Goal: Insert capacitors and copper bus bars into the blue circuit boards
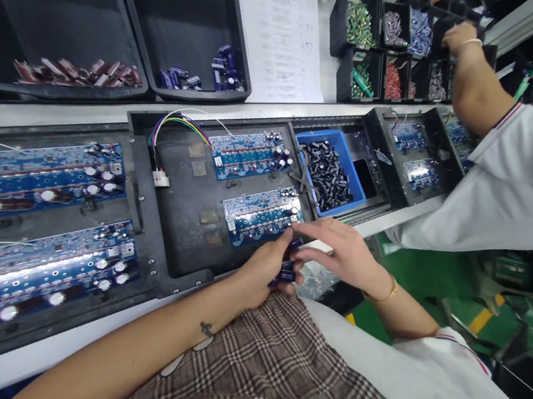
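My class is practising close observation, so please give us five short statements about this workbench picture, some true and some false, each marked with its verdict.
1. The left hand holds purple cylindrical parts. True.
2. The blue bin holds only red parts. False: the blue bin holds small dark parts.
3. A yellow bracelet is on the right wrist. True.
4. The printed sheet lies under the blue bin. False: it lies beside a large black tray.
5. The apron is plaid. True.
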{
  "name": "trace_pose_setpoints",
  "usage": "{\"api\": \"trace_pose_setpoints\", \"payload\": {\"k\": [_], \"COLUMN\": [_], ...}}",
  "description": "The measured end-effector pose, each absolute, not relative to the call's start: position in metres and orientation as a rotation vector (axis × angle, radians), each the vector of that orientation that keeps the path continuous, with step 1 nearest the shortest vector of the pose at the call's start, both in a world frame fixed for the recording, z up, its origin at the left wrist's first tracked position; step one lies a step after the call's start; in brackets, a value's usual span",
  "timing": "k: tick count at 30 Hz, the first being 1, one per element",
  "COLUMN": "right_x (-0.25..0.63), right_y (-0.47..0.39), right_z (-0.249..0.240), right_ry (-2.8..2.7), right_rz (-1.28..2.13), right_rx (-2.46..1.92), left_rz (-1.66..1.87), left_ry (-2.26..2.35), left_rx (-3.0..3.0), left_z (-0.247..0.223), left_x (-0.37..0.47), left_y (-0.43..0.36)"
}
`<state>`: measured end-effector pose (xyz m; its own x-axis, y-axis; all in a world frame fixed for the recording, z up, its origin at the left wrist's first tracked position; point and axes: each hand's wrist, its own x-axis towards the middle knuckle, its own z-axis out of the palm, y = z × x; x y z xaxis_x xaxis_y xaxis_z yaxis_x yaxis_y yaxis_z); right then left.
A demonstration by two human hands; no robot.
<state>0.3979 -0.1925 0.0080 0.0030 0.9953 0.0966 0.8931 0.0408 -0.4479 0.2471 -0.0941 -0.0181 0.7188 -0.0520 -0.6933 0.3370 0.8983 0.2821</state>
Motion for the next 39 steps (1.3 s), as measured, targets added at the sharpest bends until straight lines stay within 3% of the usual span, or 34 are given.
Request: {"api": "trace_pose_setpoints", "payload": {"k": [10,21,25,29,33,37,39], "right_x": [0.426,0.431,0.414,0.383,0.379,0.396,0.402], "right_y": [-0.175,-0.18,-0.182,-0.18,-0.171,-0.173,-0.183], "right_z": [-0.024,-0.03,-0.016,0.007,0.015,0.009,0.001], "right_ry": [-1.81,-2.166,-1.852,-1.539,-1.284,-1.206,-1.217], "right_rz": [0.267,0.224,0.23,0.504,0.243,0.143,0.17], "right_rx": [-2.237,-2.057,-2.058,-1.94,-1.892,-1.898,-1.945], "left_rz": [-0.236,-0.225,-0.192,-0.139,0.065,0.758,0.841], "left_ry": [0.709,0.737,0.731,0.677,0.663,0.893,1.189], "left_rx": [0.385,0.444,0.476,0.643,0.858,1.29,1.6], "left_z": [-0.008,-0.012,-0.011,0.001,0.026,0.034,0.021], "left_x": [0.249,0.245,0.241,0.242,0.268,0.274,0.256], "left_y": [-0.086,-0.079,-0.079,-0.076,-0.01,0.133,0.201]}}
